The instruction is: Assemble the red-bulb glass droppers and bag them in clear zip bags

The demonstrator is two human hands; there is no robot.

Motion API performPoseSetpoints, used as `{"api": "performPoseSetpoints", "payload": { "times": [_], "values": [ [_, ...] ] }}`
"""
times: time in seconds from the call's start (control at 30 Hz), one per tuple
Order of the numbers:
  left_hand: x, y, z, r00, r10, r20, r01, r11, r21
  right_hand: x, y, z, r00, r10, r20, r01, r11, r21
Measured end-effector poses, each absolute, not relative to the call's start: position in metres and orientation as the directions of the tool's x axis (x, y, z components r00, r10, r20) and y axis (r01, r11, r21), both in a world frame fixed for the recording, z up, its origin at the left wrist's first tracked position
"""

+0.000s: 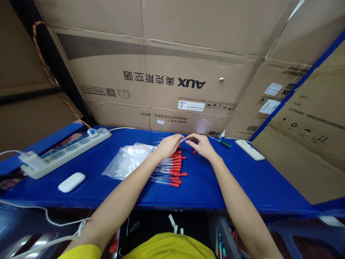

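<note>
My left hand (169,146) and my right hand (201,144) meet over the middle of the table, fingertips pinched close together. A thin, pale bit shows between them, too small to name. Just under my right hand is a small red piece (194,151); whether the hand holds it I cannot tell. Below my left hand lies a pile of droppers (175,169), clear thin tubes with red rubber bulbs pointing right. Clear plastic bags (129,160) lie to the left of the pile, partly behind my left forearm.
A power strip (78,145) with plugs runs along the left side, near a white earphone case (71,182). A green-handled screwdriver (224,143) and a white phone-like device (249,149) lie at the back right. Cardboard walls (161,54) enclose the blue table (205,194).
</note>
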State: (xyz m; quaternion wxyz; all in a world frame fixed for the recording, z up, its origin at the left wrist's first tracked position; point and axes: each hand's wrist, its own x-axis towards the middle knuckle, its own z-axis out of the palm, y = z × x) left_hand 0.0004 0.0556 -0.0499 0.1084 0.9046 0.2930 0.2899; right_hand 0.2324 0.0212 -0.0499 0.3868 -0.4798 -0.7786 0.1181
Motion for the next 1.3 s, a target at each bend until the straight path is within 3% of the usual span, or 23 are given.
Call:
{"api": "performPoseSetpoints", "payload": {
  "times": [0.13, 0.23, 0.33, 0.4, 0.5, 0.6, 1.3],
  "values": [
    [-0.005, 0.058, -0.050, 0.612, 0.660, 0.436, 0.585, -0.749, 0.312, 0.263, 0.020, -0.055, -0.356, 0.863, 0.358, 0.839, 0.464, -0.285],
    [-0.008, 0.059, -0.050, 0.589, 0.698, 0.409, 0.612, -0.715, 0.338, 0.279, 0.020, -0.063, -0.349, 0.908, 0.232, 0.893, 0.398, -0.212],
    [-0.007, 0.062, -0.053, 0.553, 0.742, 0.378, 0.625, -0.670, 0.402, 0.281, 0.022, -0.065, -0.335, 0.923, 0.189, 0.888, 0.376, -0.263],
    [-0.005, 0.065, -0.057, 0.535, 0.755, 0.378, 0.623, -0.655, 0.427, 0.275, 0.023, -0.063, -0.339, 0.917, 0.211, 0.839, 0.396, -0.373],
    [-0.004, 0.068, -0.060, 0.558, 0.727, 0.400, 0.583, -0.687, 0.434, 0.258, 0.024, -0.059, -0.269, 0.898, 0.349, 0.712, 0.429, -0.555],
    [-0.003, 0.065, -0.059, 0.586, 0.705, 0.400, 0.565, -0.709, 0.421, 0.238, 0.023, -0.057, -0.136, 0.859, 0.494, 0.621, 0.462, -0.633],
    [0.000, 0.059, -0.055, 0.542, 0.732, 0.414, 0.595, -0.682, 0.426, 0.198, 0.014, -0.058, 0.040, 0.785, 0.618, 0.575, 0.488, -0.657]
  ]
}}
